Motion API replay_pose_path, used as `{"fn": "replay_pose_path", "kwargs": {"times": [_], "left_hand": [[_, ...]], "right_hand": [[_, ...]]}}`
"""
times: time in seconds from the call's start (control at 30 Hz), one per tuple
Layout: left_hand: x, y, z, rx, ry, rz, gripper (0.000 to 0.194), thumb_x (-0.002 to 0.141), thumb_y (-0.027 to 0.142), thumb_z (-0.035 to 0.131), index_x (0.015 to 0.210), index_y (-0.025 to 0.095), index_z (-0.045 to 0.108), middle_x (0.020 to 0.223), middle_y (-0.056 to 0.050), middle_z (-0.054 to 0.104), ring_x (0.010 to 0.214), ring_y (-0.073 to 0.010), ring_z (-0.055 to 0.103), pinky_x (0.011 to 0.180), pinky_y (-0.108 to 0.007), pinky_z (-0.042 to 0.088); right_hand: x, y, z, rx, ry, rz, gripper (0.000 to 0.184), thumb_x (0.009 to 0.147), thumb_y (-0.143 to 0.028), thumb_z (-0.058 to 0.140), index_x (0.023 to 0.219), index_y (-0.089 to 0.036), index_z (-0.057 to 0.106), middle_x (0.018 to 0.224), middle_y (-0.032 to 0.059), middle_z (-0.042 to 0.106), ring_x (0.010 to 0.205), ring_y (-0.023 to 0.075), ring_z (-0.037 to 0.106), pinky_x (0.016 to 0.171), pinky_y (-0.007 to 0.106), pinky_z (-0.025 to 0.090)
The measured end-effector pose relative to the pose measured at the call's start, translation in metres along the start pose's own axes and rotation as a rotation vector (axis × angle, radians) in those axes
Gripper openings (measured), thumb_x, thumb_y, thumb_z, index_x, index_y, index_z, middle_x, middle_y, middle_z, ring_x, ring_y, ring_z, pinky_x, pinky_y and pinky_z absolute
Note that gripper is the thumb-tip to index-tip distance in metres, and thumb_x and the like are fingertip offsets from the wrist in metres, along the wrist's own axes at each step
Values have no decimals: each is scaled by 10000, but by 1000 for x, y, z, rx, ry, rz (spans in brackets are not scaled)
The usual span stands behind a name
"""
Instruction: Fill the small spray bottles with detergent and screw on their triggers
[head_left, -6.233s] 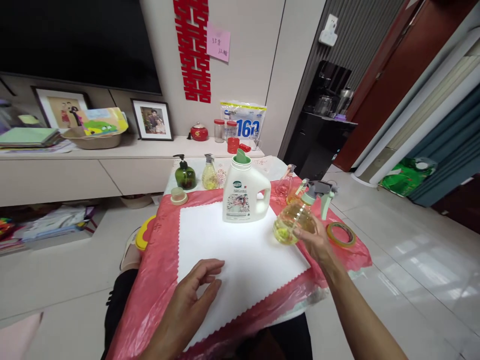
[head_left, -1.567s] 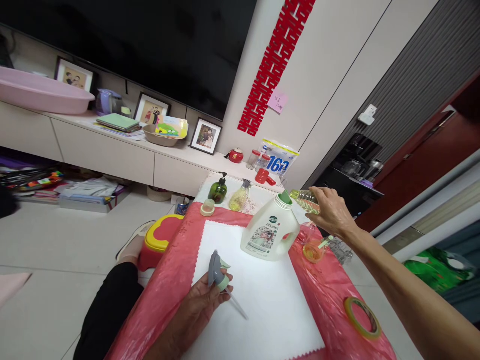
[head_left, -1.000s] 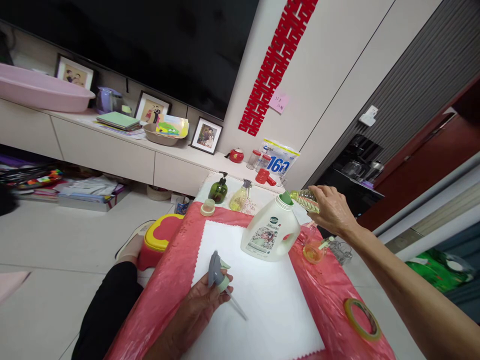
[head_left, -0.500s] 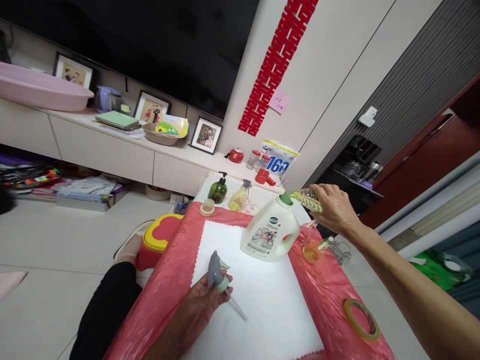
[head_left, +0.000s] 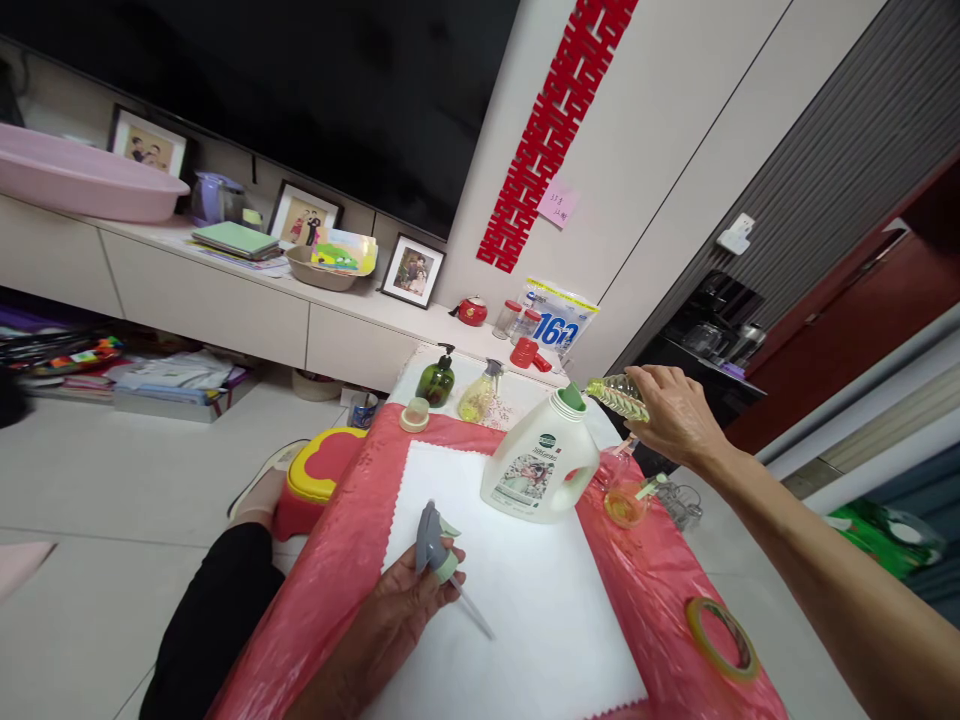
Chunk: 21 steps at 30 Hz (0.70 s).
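Jug (head_left: 541,455) with illustrated label (head_left: 528,474), bottle (head_left: 619,397) tipped at spout (head_left: 572,398), bag (head_left: 556,316) marked "160"

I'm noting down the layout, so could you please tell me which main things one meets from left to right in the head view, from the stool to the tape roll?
Stool → left hand holding the sprayer head → standing spray bottle → white jug → tilted clear bottle in the right hand → tape roll.

The spray head (head_left: 433,545) is grey and pale green, the jug (head_left: 536,468) white, its spout (head_left: 573,398) green, the ribbed bottle (head_left: 619,397) yellowish, the tablecloth (head_left: 649,580) red, the stool (head_left: 322,470) yellow and red
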<state>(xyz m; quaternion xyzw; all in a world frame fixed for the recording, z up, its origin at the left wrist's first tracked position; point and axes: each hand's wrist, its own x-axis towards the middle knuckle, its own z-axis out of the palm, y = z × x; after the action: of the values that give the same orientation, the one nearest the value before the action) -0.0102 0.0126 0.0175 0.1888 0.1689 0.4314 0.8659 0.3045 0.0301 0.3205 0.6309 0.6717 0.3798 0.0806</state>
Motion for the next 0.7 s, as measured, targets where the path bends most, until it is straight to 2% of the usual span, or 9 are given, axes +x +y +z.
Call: {"fn": "replay_pose_path", "kwargs": {"times": [0.7], "left_hand": [[-10,9,9,4,-3,-19,382,650,250,913,1002,210,770,1014,-65,744,885,-205,708,858,-322,530]], "right_hand": [[3,8,-8,-30,47,-29,596,761,-244,575,1341,-134,494,1290,139,537,1155,296,460,898,429,374]]}}
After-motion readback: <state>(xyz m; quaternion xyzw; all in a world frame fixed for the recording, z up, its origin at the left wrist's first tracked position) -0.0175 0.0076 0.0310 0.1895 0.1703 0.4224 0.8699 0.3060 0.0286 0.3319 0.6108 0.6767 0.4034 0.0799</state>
